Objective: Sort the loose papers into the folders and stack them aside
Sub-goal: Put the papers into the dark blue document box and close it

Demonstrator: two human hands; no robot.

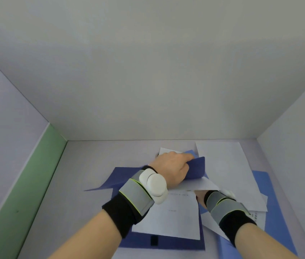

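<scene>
- The loose papers lie in an overlapping heap at the middle of the desk (92, 165). A printed sheet (166, 215) rests on the dark blue folder (121, 179), and a large blank sheet (226, 171) spreads to the right over a light blue folder (275, 195).
- I judge the sheets to be very light and limp. They will sag if I take them by one corner, slide easily over each other and over the slick folder covers, and crease if squeezed.
- A flat pinch near the middle of a long edge, or a sweep that gathers several sheets together, looks to me like the safest hold.
- The folders look like thin card: stiffer than paper, light, hinged at the fold. The free edge of a cover is the natural place to lift, opening the folder so the sheets can slip in.
- My left grip (172, 169) is clenched on that kind of edge. Its fingers curl round the raised flap of the dark blue folder, which stands bent up off the heap, with the thumb side hidden behind the card.
- My right grip (200, 198) is tucked under a corner of paper at the centre of the heap. Only the heel of the hand and the banded wrist show, so I cannot tell whether it is released or grasping a sheet.
- A lifted cover could drag the sheets lying on it, so I would raise it slowly.
</scene>
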